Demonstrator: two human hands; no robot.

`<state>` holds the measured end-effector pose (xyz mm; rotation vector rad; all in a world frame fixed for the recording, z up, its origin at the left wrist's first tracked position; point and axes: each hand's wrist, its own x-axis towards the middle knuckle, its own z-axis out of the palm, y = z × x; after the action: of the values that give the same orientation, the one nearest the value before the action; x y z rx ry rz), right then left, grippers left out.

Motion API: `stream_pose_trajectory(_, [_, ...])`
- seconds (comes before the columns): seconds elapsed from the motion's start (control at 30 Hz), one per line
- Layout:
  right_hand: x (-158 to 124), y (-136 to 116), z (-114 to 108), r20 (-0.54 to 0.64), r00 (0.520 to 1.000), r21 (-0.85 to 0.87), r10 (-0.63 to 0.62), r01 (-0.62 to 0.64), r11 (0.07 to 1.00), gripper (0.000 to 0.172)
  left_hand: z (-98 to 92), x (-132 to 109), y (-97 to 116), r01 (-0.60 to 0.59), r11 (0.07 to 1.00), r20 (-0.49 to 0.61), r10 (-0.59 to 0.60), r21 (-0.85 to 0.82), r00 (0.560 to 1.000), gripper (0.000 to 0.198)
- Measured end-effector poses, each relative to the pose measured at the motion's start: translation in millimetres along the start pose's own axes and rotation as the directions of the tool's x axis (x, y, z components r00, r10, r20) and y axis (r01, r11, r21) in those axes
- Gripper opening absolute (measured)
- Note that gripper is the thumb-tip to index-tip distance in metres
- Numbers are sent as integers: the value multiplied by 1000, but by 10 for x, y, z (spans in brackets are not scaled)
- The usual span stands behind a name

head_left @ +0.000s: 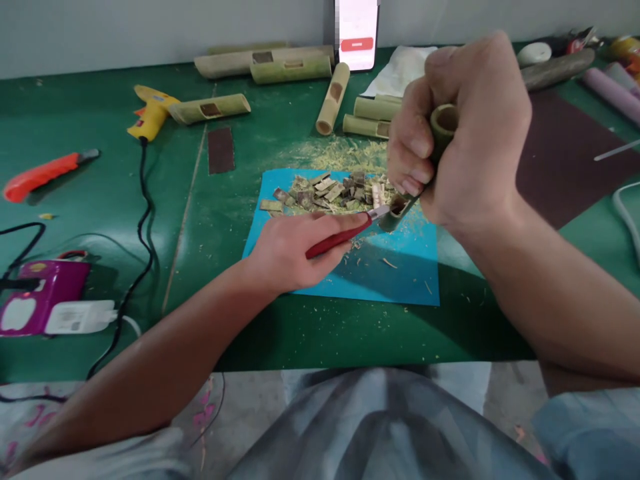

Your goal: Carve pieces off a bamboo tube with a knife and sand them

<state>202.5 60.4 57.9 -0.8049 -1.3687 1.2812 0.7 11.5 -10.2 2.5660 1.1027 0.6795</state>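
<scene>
My right hand [465, 133] is wrapped round a green bamboo tube [390, 221], held at a slant. Its open upper end shows above my fingers, and a cut opening shows at its lower part. In my left hand [293, 250] is a red-handled knife [340, 241], fingers closed on the handle. The short metal blade points right and meets the edge of the tube's lower opening, as far as I can see. Beneath both hands lies a blue sheet [370, 283], with a heap of bamboo chips [330, 190] and shavings on it.
Several cut bamboo tubes [290, 71] lie at the back, near an upright phone [356, 40]. A yellow glue gun [155, 110], sandpaper piece [221, 150], orange cutter [45, 177] and purple power adapter [55, 280] are leftward. A large brown sheet [565, 160] lies right.
</scene>
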Motion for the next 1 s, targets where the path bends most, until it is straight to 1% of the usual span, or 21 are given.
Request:
stream_pose_trajectory(0.07, [18, -3, 1, 0, 1000, 12, 27, -27, 1000, 51, 26, 10, -57, -26, 998, -34, 24, -51, 999, 38])
stream_pose_trajectory(0.13, [27, -2, -1, 30, 999, 6, 28, -28, 1000, 51, 52, 16, -104, -60, 997, -55, 58, -45, 997, 37])
stream_pose_trajectory(0.23, [25, 5, 5, 80, 997, -4, 6, -6, 1000, 52, 82, 17, -148, -106, 992, -71, 110, 68, 991, 34])
stream_pose_trajectory(0.37, [15, 6, 46, 20, 1000, 72, -6, 4, 997, 50, 82, 16, -167, -179, 948, -118, 216, 264, 969, 31])
stream_pose_trajectory(0.43, [11, 3, 55, -6, 1000, 73, -1, 2, 997, 49, 60, 20, -154, -164, 945, -104, 200, 282, 974, 32])
stream_pose_trajectory(0.47, [9, 1, 54, -14, 1000, 63, -8, 9, 998, 48, 45, 24, -142, -151, 955, -83, 177, 255, 981, 33])
stream_pose_trajectory(0.53, [0, -4, 48, -23, 999, 46, -31, 32, 998, 46, 17, 30, -114, -132, 982, -42, 139, 138, 989, 35])
stream_pose_trajectory(0.63, [-15, -16, 58, -27, 999, 52, -43, 44, 998, 42, -10, 30, -86, -143, 988, -33, 141, -66, 989, 37])
stream_pose_trajectory(0.7, [-22, -28, 82, -43, 998, 60, -37, 40, 997, 43, -17, 19, -74, -134, 985, -23, 132, -112, 991, 38])
stream_pose_trajectory(0.77, [-24, -39, 102, -70, 997, 58, -24, 28, 998, 46, -24, -3, -50, -123, 989, -12, 123, -78, 992, 39])
stream_pose_trajectory(0.87, [-25, -43, 90, -105, 994, 30, -26, 29, 999, 51, -41, -49, 28, -136, 990, -32, 136, 29, 990, 38])
stream_pose_trajectory(0.93, [-31, -35, 61, -84, 995, 14, -45, 46, 999, 51, -52, -78, 88, -129, 987, -44, 134, 95, 990, 37])
stream_pose_trajectory(1.0, [-39, -29, 36, -58, 997, 4, -54, 54, 999, 50, -61, -90, 129, -106, 987, -48, 113, 124, 992, 37])
